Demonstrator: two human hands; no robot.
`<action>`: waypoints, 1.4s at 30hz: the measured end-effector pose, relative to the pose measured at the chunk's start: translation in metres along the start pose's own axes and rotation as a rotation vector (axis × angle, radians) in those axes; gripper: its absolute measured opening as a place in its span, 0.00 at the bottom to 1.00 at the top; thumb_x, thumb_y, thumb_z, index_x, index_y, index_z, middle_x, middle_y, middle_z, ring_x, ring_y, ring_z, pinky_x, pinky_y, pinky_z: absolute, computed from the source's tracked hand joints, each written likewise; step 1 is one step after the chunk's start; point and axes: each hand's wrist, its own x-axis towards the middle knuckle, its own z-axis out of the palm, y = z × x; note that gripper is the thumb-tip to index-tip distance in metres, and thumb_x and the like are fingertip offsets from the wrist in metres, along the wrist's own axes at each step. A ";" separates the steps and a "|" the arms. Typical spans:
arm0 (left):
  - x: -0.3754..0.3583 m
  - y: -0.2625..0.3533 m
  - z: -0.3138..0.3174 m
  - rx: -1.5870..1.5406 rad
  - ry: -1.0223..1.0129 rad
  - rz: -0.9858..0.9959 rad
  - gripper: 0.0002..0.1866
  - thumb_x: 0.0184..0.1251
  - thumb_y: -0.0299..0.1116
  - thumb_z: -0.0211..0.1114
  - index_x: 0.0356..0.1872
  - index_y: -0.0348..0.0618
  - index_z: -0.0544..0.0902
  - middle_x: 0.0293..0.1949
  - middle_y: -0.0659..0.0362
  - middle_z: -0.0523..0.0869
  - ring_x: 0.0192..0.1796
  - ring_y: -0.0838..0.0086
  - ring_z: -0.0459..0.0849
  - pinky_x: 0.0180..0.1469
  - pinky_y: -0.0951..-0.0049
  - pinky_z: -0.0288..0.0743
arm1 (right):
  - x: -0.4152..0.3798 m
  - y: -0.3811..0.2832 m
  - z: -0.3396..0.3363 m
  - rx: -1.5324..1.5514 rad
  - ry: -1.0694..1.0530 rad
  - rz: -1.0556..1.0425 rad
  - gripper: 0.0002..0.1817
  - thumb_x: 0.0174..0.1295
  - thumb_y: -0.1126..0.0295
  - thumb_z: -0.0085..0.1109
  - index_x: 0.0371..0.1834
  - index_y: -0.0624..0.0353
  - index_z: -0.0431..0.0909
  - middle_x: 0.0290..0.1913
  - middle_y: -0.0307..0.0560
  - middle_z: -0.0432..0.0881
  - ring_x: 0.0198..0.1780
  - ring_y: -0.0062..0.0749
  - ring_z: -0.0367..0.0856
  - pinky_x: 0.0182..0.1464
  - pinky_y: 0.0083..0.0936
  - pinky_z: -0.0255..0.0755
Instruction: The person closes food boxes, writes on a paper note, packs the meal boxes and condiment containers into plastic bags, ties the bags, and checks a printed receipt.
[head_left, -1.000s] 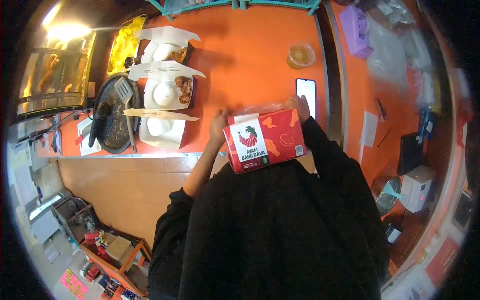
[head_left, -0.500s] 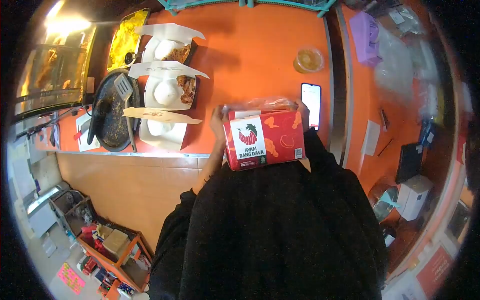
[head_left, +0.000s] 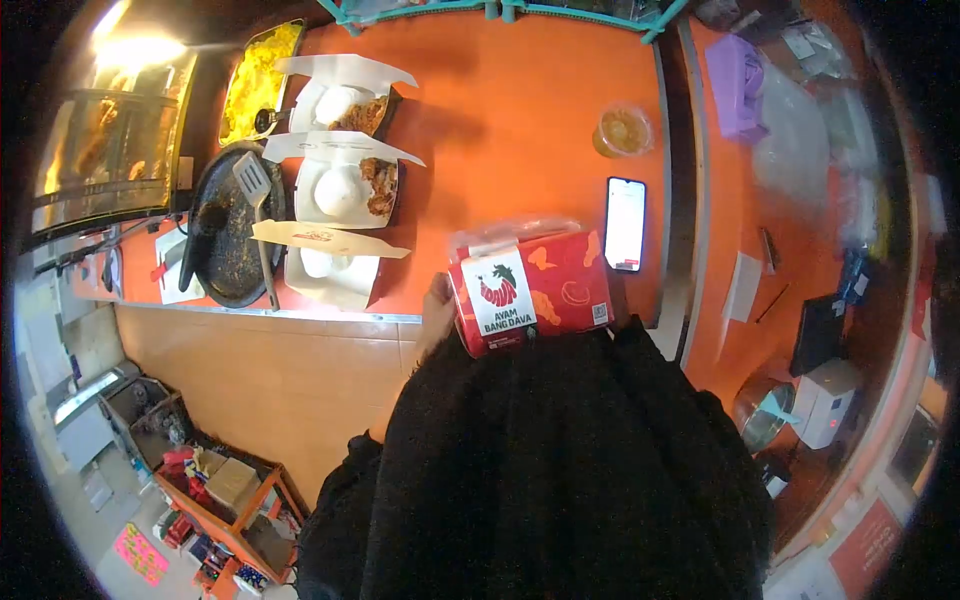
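Note:
A red printed food box (head_left: 545, 287), with a white "Ayam Bang Dava" label, is held close against my body at the table's front edge. Clear plastic (head_left: 520, 228), seemingly a bag, shows along its far edge. My left hand (head_left: 437, 308) grips the box's left side, its fingers partly behind the box. At the right side my right hand (head_left: 619, 300) holds it too, mostly in shadow and partly hidden. Just beyond that hand lies a lit phone (head_left: 625, 225), with a lidded cup of brownish liquid (head_left: 623, 131) farther back.
Three open boxes with rice line the left, including a middle box (head_left: 325, 210) with fried chicken. Beside them are a dark stone mortar (head_left: 232, 262), a slotted spatula (head_left: 256, 190) and a tray of yellow food (head_left: 258, 85). A glass display case (head_left: 110, 150) stands far left.
The box has come slightly nearer my body and tilted a little, with both hands still on it. The plastic has shifted at its far edge. My view has moved slightly.

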 end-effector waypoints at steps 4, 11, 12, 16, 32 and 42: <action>-0.012 0.011 -0.013 -0.013 -0.032 -0.005 0.06 0.54 0.27 0.57 0.31 0.38 0.70 0.30 0.62 0.75 0.31 0.80 0.73 0.34 0.77 0.69 | -0.002 -0.017 -0.030 -0.037 -0.102 0.034 0.18 0.55 0.57 0.51 0.38 0.61 0.73 0.31 0.51 0.78 0.34 0.32 0.76 0.36 0.27 0.70; 0.063 0.031 0.007 -0.181 -0.031 -0.228 0.02 0.51 0.23 0.54 0.26 0.40 0.73 0.25 0.64 0.76 0.29 0.81 0.73 0.32 0.81 0.67 | 0.078 0.001 -0.002 0.058 -0.374 -0.108 0.20 0.53 0.56 0.53 0.38 0.62 0.73 0.32 0.49 0.78 0.33 0.29 0.76 0.36 0.24 0.69; 0.065 0.036 0.015 -0.103 -0.072 -0.118 0.02 0.51 0.22 0.53 0.26 0.41 0.73 0.24 0.65 0.75 0.28 0.82 0.71 0.31 0.80 0.66 | 0.079 -0.012 0.001 0.025 -0.314 -0.120 0.17 0.53 0.58 0.54 0.35 0.63 0.73 0.29 0.47 0.78 0.30 0.26 0.75 0.33 0.22 0.69; 0.035 0.026 0.019 0.183 0.338 0.390 0.05 0.51 0.18 0.53 0.22 0.40 0.68 0.22 0.65 0.68 0.24 0.81 0.65 0.27 0.78 0.63 | 0.043 -0.048 0.008 0.067 0.181 -0.346 0.13 0.51 0.63 0.58 0.26 0.63 0.70 0.23 0.44 0.76 0.25 0.21 0.73 0.28 0.21 0.68; 0.047 0.026 0.026 -0.081 0.314 0.566 0.06 0.55 0.28 0.58 0.32 0.37 0.74 0.30 0.63 0.75 0.29 0.81 0.70 0.30 0.81 0.65 | 0.057 -0.054 0.008 -0.116 0.139 -0.428 0.09 0.52 0.67 0.53 0.22 0.61 0.68 0.18 0.48 0.72 0.21 0.33 0.73 0.24 0.25 0.67; -0.005 0.052 0.037 -0.081 0.272 0.343 0.13 0.65 0.39 0.48 0.36 0.37 0.72 0.28 0.58 0.74 0.32 0.76 0.72 0.36 0.77 0.66 | 0.031 -0.058 -0.007 -0.041 -0.003 -0.208 0.10 0.54 0.65 0.49 0.32 0.61 0.71 0.30 0.53 0.73 0.34 0.40 0.74 0.35 0.30 0.68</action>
